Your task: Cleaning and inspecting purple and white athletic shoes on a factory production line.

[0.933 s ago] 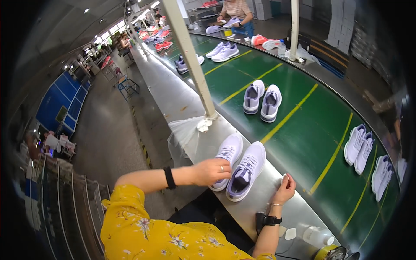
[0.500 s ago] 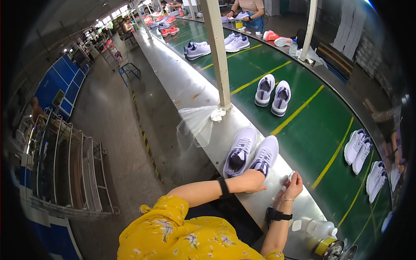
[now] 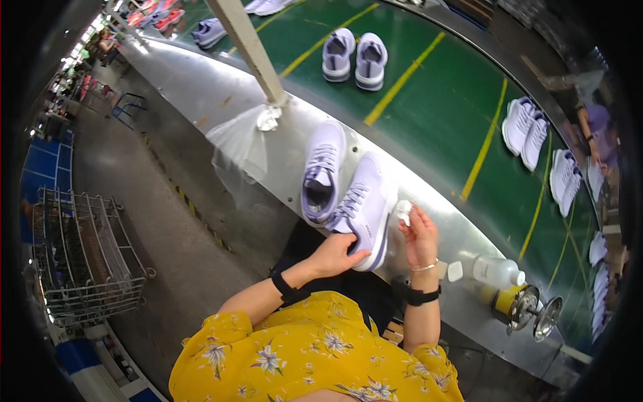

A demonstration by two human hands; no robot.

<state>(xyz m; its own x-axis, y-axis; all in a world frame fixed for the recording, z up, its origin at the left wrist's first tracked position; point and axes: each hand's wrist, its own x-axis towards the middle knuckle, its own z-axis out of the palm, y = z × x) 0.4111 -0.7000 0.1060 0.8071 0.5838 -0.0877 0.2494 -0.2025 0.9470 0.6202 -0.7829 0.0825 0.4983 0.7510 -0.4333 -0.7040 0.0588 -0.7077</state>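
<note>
My left hand (image 3: pixel 336 254) grips the heel end of a lavender sneaker (image 3: pixel 370 194), thumb outside and fingers at its collar. This sneaker is tilted, so its outer side and pale sole show. Just left of it, its mate, another lavender sneaker (image 3: pixel 323 167), stands on the metal ledge (image 3: pixel 301 120) with its toe pointing away. To the right of the held sneaker, my right hand (image 3: pixel 420 234) is raised and pinches a crumpled white wad (image 3: pixel 403 212), perhaps cloth or tissue. The wad is close to the sneaker's side; contact between them cannot be made out.
A green conveyor belt (image 3: pixel 429 127) with yellow lines carries several lavender sneaker pairs. A white post (image 3: pixel 248 47) rises from the ledge, with a clear plastic bag (image 3: pixel 238 144) at its foot. Right of me lie a white bottle (image 3: pixel 495 271) and a yellow-and-metal can (image 3: pixel 516 305).
My left hand has taken hold of the right-hand sneaker's heel and tilted it. My right hand has brought the white wad nearer the sneaker. The view has shifted toward the right.
</note>
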